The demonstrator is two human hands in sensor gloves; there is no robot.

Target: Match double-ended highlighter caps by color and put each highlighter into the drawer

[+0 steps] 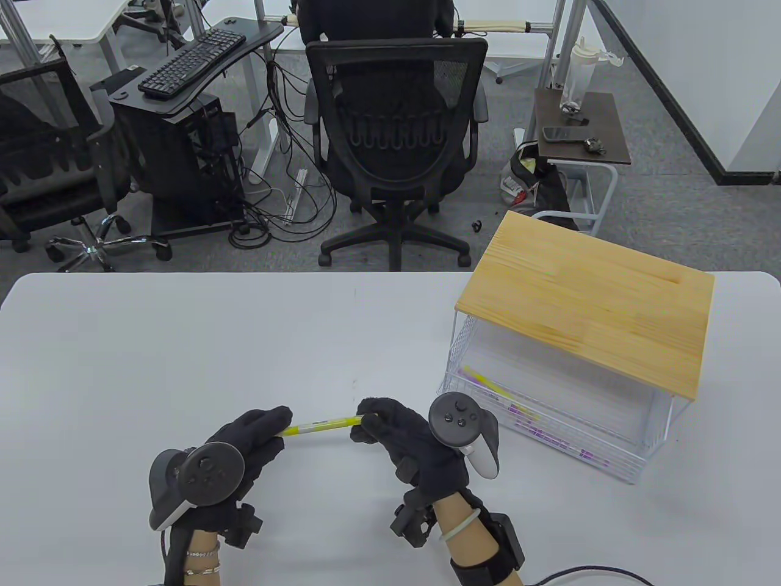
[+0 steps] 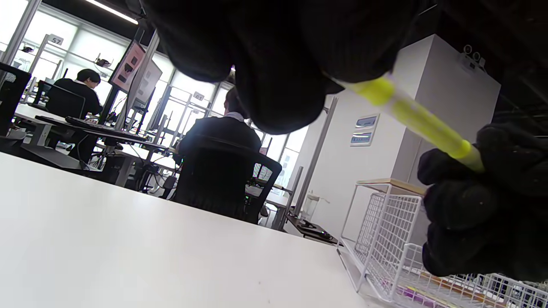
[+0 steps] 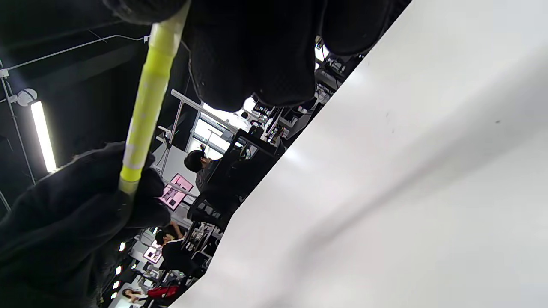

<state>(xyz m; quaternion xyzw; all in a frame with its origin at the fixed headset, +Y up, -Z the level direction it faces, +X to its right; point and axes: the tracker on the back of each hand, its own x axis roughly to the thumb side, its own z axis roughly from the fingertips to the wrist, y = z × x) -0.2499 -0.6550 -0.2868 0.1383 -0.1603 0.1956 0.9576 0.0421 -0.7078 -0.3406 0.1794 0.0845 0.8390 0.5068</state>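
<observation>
An open office with desks, chairs and seated people lies behind a white table, on whose right side stands a wire drawer under a wooden top, pulled out and already holding highlighters, some yellow and purple. Above the table's near edge a yellow highlighter spans the gap between both hands, level and clear of the surface, probably so each end can be capped or checked for colour. The left hand curls its fingertips round the left end; the right hand pinches the right end between thumb and fingers. Both ends vanish inside the gloves, so the caps cannot be seen. The drawer waits just beside the right hand.
</observation>
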